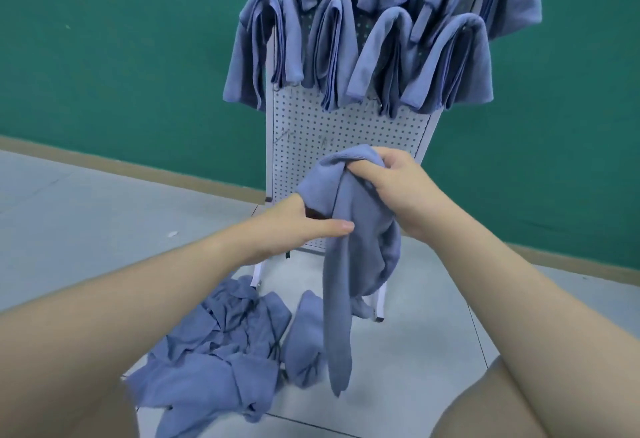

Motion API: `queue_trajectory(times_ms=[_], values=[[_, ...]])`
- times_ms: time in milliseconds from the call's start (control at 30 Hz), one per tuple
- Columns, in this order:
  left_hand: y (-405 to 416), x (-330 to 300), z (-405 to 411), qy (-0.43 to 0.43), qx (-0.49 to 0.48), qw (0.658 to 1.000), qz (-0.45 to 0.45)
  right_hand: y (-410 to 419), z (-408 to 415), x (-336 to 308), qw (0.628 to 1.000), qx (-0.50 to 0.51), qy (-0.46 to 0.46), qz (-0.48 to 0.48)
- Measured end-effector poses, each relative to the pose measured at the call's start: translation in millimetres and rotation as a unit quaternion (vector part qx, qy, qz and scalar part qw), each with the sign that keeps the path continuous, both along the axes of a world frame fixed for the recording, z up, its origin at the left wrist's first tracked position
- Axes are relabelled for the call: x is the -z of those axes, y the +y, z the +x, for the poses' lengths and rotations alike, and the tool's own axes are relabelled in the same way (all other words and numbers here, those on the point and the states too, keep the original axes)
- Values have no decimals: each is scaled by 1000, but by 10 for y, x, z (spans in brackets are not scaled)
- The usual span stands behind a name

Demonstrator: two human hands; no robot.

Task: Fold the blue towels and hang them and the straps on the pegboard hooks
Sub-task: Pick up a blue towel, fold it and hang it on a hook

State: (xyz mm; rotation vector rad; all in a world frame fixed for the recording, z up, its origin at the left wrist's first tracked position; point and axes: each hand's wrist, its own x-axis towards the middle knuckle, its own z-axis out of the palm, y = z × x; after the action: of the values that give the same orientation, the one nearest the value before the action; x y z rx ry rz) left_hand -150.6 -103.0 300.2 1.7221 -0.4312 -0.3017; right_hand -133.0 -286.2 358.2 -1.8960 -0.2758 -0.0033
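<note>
I had one blue towel (pixel 349 264) up in front of the lower part of the pegboard (pixel 346 125), hanging down limp. My right hand (pixel 391 188) gripped its bunched top, fingers curled round the cloth. My left hand (pixel 298 222) pinched the towel's left side lower down, thumb lying across the front. Folded towels (pixel 363 56) hung in rows along the upper pegboard. A loose heap of towels (pixel 214 361) lay on the floor (pixel 86 202) by the board's foot
</note>
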Motion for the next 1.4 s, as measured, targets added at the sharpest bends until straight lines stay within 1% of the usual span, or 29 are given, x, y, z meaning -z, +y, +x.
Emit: queue_trajectory(times_ms=[100,200,300,367,400,467,567,600,667,700,733,800,867,933,1000,1033,1067,1133,1233,1333,1400], values=[[-82,52,114,12,-81,996,-18,19,40,18,1000,11,1,29],[-27,-11,242,-20,-121,992,1,22,136,63,1000,18,17,15],[76,-139,336,-30,-160,986,-18,47,205,153,994,3,105,-3],[168,-170,405,-41,-178,983,-13,94,207,233,982,-36,182,-27],[219,-188,435,-44,-188,981,-5,126,210,279,976,-55,204,-44],[308,-217,492,-47,-212,976,18,177,250,362,974,-65,208,-60],[410,-256,586,-47,-243,968,34,206,349,415,979,-30,192,-58],[447,-265,619,-50,-264,962,38,198,381,412,980,-12,184,-80],[546,-277,682,-57,-309,948,46,142,457,417,975,22,162,-153],[610,-268,716,-60,-325,943,48,106,495,418,972,36,155,-172],[669,-269,730,-63,-340,937,53,71,537,425,972,46,155,-169],[783,-254,745,-67,-361,928,64,27,604,433,980,47,164,-101],[887,-190,772,-57,-364,927,71,43,655,438,982,37,181,27],[941,-167,764,-38,-352,932,72,69,685,423,968,32,185,169],[967,-157,791,-21,-323,944,57,67,716,374,943,29,181,279],[976,-141,814,-14,-310,950,45,50,731,353,936,29,175,303],[969,-132,818,-8,-299,954,35,39,743,348,937,30,167,306],[948,-122,810,-3,-276,961,23,33,762,397,953,40,148,261],[868,-98,786,14,-241,970,-21,150,708,527,982,33,129,136],[707,-70,743,10,-214,977,-15,398,527,604,989,-45,136,42],[577,-56,710,-3,-194,981,3,563,429,650,990,-85,97,-52]])
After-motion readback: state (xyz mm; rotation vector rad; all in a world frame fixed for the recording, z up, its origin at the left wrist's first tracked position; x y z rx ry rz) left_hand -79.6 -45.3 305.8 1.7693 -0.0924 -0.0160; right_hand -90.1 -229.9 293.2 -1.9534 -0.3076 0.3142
